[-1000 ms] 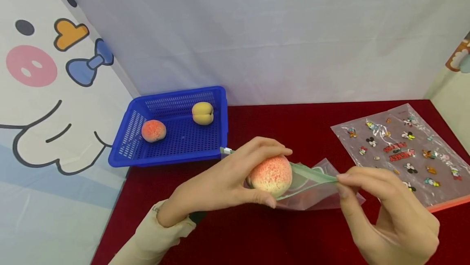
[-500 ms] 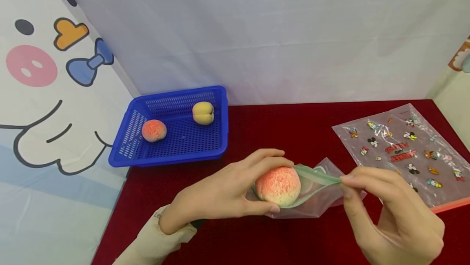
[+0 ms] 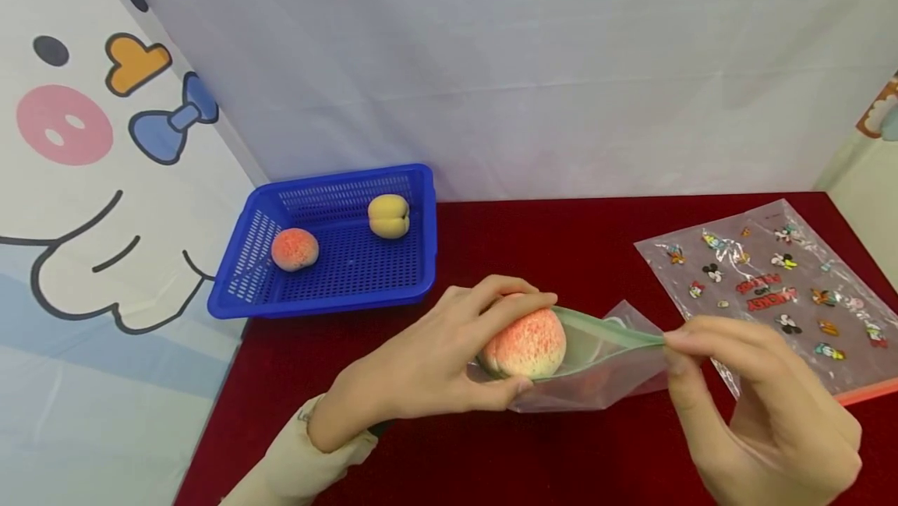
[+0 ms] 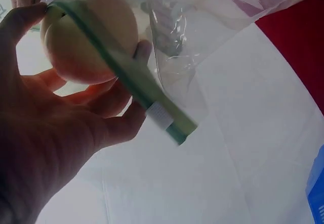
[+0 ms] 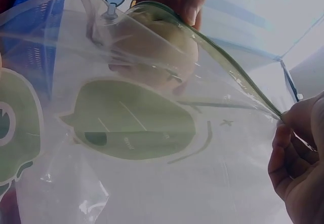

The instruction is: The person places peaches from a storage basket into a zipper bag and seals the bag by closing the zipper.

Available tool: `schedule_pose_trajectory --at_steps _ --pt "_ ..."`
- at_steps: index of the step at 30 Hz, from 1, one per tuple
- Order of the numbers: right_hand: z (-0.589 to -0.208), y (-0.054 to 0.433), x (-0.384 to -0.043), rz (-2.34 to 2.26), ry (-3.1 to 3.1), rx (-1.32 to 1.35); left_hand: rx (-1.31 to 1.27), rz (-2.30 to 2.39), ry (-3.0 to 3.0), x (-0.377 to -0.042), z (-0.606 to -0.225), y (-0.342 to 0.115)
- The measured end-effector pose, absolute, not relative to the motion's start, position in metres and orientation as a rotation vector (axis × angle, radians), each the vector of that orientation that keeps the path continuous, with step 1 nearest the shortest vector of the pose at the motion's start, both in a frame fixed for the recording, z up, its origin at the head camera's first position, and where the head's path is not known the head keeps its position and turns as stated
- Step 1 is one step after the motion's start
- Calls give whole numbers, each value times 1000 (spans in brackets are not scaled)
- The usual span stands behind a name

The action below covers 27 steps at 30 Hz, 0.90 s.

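Observation:
My left hand (image 3: 449,362) grips a red-and-cream peach (image 3: 528,344) at the mouth of a clear zip bag. The bag (image 3: 589,393) has a green zip edge, and in the left wrist view a white slider (image 4: 160,115) sits near one end of that edge. Between thumb and forefinger, my right hand (image 3: 761,405) pinches the other end of the green edge, and the mouth gapes between the two hands. Through the film in the right wrist view, the peach (image 5: 162,51) shows just inside the edge, above a printed green shape (image 5: 134,120).
A blue plastic basket (image 3: 323,307) stands at the back left, holding a reddish peach (image 3: 295,249) and a yellow peach (image 3: 388,216). A flat clear bag (image 3: 730,319) with cartoon prints lies at the right on the dark red cloth (image 3: 533,233). Pale curtains close off the back.
The left hand and peach shift slightly right and down, then a little back up, the peach settling lower in the bag's mouth. The right hand drifts right, drawing the green edge wider.

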State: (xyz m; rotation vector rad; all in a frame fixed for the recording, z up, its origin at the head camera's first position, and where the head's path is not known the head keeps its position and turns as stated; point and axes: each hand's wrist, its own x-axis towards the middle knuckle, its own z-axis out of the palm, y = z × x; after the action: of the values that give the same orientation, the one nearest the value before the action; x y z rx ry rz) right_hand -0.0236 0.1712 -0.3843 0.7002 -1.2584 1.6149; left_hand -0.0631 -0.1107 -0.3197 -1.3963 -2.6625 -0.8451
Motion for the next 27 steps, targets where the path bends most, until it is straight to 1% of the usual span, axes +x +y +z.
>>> schedule_pose_trajectory --at_steps 1,4,12,16,27 --pt "-352 152 -17 1623 -1231 698 -1395 -830 -2639 -63 -320 -110" --pt "-339 144 -15 1654 -1170 705 -1390 -805 -2565 -64 -320 -110" --pt "-340 152 -17 1649 -1128 743 -1348 -724 -2356 -70 -317 -110" --pt "-339 155 -15 1662 -1131 784 -1367 -730 -2266 -75 -316 -111" --pt "-338 156 -16 1618 -1129 789 -1411 -643 -2051 -83 -328 -110"
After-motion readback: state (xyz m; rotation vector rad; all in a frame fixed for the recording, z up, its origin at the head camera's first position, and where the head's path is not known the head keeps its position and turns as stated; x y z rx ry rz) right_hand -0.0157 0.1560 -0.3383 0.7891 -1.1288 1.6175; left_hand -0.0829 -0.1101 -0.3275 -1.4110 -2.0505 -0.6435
